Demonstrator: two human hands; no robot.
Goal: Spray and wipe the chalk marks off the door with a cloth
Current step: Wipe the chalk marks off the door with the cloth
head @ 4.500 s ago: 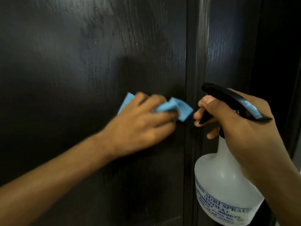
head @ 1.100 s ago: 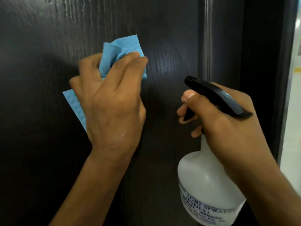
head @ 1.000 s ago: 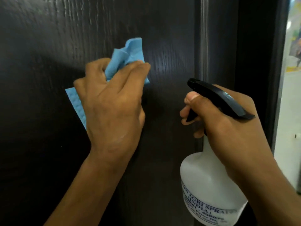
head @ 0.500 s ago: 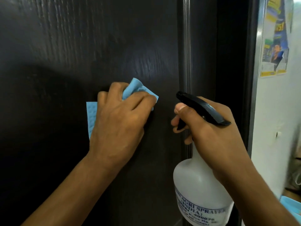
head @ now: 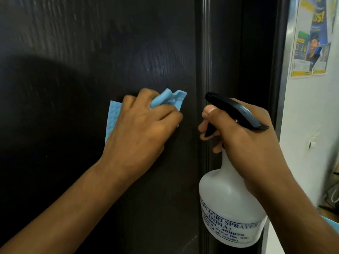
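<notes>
Our right hand (head: 245,142) grips the translucent white spray bottle (head: 229,208) by its black trigger head; we cannot tell what it contains. Our left hand (head: 141,132) presses the bunched blue cloth (head: 165,99) against the dark door (head: 73,70), now lower than a second ago and nearer the panel moulding (head: 205,52).

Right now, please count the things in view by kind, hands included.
Hands: 2 (left hand, right hand)
Blue cloth: 1
Spray bottle: 1
Dark door: 1
Wall poster: 1
Total: 6
</notes>
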